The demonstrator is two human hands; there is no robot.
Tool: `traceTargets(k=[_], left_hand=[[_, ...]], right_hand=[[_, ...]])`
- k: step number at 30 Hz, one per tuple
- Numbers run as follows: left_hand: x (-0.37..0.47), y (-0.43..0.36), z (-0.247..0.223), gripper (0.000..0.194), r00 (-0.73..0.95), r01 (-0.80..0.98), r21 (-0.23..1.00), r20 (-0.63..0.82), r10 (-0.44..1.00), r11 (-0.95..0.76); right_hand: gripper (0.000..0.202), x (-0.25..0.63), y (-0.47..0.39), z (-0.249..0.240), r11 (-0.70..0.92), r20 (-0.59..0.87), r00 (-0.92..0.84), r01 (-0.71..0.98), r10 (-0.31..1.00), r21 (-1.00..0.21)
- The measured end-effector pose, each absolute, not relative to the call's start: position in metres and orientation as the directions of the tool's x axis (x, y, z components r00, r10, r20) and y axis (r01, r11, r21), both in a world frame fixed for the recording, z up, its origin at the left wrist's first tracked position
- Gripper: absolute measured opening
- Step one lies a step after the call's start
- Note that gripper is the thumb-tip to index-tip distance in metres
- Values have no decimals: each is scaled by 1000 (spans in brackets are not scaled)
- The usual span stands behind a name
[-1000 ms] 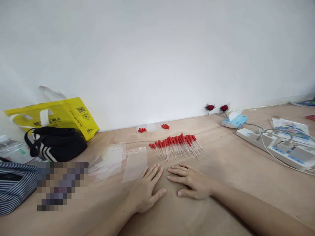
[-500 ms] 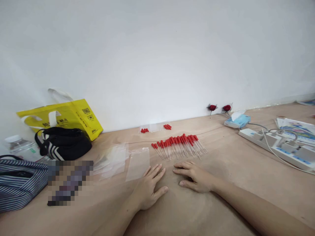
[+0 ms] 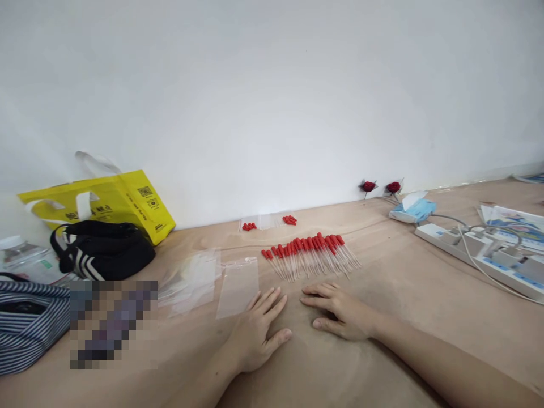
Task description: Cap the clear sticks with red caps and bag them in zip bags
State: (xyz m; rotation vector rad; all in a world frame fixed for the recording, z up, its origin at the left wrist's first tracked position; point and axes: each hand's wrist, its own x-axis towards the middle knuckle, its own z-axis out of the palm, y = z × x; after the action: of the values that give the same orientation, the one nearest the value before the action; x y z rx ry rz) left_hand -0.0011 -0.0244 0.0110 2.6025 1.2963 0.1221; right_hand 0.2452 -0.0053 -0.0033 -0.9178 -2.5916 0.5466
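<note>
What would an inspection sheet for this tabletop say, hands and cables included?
Surface: brown table, slightly rippled; spills: nothing seen.
Main things: red-topped clear tubes in a fanned row; small red pieces in two clusters by the wall; clear bag lying flat.
Clutter: yellow bag, black bag and striped bag at left; a pixelated patch hides something.
Hands: left hand by the clear bag, right hand near the tubes; both holding nothing.
Cables: white cable and grey cable at the power strip.
Surroundings: pale wall behind; other people: nothing seen.
</note>
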Motion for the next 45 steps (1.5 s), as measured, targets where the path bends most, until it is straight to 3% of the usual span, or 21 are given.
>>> traceTargets(k=[7, 11, 16, 21, 26, 30, 35, 39, 45], left_hand=[[-2, -25, 10, 54, 608, 769, 256, -10, 794, -585], [-3, -23, 6, 52, 559, 805, 174, 96, 823, -567], [-14, -11, 2, 52, 273, 957, 35, 225, 935, -287], [-30, 0, 2, 53, 49, 999, -10, 95, 994, -48], [-42, -11, 17, 51, 182, 983, 50, -101, 978, -178], [-59, -30, 41, 50, 372, 918, 239, -232, 899, -318], [-64, -34, 59, 56, 638, 761, 436, -375, 672, -480], [-44, -31, 50, 47, 687, 689, 488, -204, 698, -536], [-33, -51, 24, 47, 500, 816, 340, -12, 866, -467]], right_hand=[[48, 246, -6, -4, 722, 198, -732, 521, 652, -455], [47, 246, -5, -5, 730, 211, -735, 508, 644, -457], [42, 247, -3, -6, 733, 234, -730, 494, 642, -468], [41, 247, -2, -7, 732, 230, -731, 497, 643, -465], [37, 247, -4, -7, 744, 277, -719, 480, 637, -464], [26, 246, 1, -16, 720, 383, -615, 521, 689, -459], [17, 237, 29, -19, 573, 453, -374, 674, 809, -467], [14, 211, 56, -1, 351, 385, -163, 798, 908, -490], [23, 167, 74, 16, 77, 213, 23, 890, 977, -449]])
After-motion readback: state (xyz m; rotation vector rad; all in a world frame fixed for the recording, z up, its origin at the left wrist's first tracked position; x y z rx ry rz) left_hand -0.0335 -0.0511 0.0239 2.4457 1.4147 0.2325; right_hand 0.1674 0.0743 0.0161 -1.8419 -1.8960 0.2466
